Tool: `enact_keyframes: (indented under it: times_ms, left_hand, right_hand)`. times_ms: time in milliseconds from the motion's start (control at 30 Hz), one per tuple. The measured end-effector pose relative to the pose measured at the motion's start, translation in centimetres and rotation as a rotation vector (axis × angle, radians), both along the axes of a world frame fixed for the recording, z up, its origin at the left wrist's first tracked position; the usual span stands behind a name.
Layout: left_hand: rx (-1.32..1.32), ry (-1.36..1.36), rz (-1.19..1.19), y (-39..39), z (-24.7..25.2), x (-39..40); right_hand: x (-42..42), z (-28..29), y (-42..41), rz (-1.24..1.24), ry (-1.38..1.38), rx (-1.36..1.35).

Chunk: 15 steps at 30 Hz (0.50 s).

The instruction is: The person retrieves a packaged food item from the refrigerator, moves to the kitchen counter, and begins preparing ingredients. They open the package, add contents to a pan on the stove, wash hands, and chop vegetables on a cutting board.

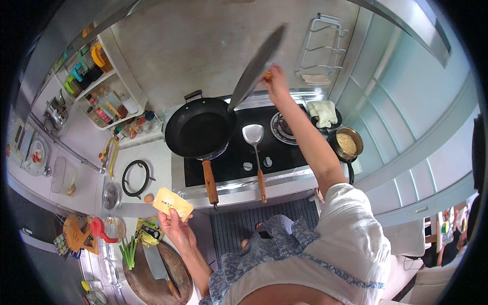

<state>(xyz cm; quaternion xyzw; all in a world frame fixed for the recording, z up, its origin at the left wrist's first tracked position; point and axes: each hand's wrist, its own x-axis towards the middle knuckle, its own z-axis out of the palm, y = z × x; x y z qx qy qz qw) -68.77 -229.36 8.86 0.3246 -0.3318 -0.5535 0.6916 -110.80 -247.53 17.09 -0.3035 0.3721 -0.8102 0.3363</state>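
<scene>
My right hand [276,84] grips the orange knob of a large grey wok lid [256,68], which is tilted nearly edge-on above the cooktop. The lid's lower edge comes close to the right rim of a black wok [202,127]; whether they touch I cannot tell. The wok sits on the left burner, its wooden handle [209,181] towards me. Between my left thumb and fingers is a flat yellow packet [172,204] bearing writing. My left hand [179,228] is in front of the counter, near a brown egg [148,198]. A metal wok spatula [255,139] lies across the black gas cooktop [228,167].
On the right stands a small pot [346,143] with pale contents, beside a folded cloth [322,113]. A black wok ring [136,178] lies left. Below it, a cleaver [156,263] and green scallions [128,253] rest on a round chopping board [177,263]. Condiment shelves [114,103] line the left wall.
</scene>
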Motion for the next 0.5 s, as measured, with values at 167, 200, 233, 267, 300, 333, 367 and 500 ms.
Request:
enact_keyframes:
  times_ms: [167,200,233,267,300,333,367,500]
  left_hand:
    - [0.018,-0.013,-0.037,0.6,1.2,-1.3]
    - [0.013,-0.021,-0.03,0.6,1.4,-1.6]
    - [0.005,-0.018,-0.033,0.6,1.7,-2.0]
    - [0.001,-0.014,-0.04,0.7,2.1,-2.6]
    - [-0.003,-0.01,-0.042,0.7,2.3,-3.2]
    - [-0.007,-0.024,-0.031,0.9,2.4,-3.4]
    - [-0.008,-0.029,-0.013,1.0,2.5,-3.7]
    - [-0.005,-0.011,-0.027,0.9,2.9,-6.9]
  right_hand:
    - [-11.1,-1.5,3.2,-0.039,-0.475,-0.303]
    - [-12.9,-1.3,3.7,-0.061,-0.573,-0.342]
    - [-15.0,-1.1,3.7,0.006,-0.596,-0.381]
    - [-17.8,-1.4,3.6,0.068,-0.616,-0.415]
    - [-20.6,-1.8,3.5,0.135,-0.637,-0.449]
    - [-21.8,-1.7,3.1,0.146,-0.612,-0.379]
    - [-23.1,-1.2,2.6,0.164,-0.578,-0.307]
    - [-33.6,-2.7,2.2,0.137,-0.663,-0.203]
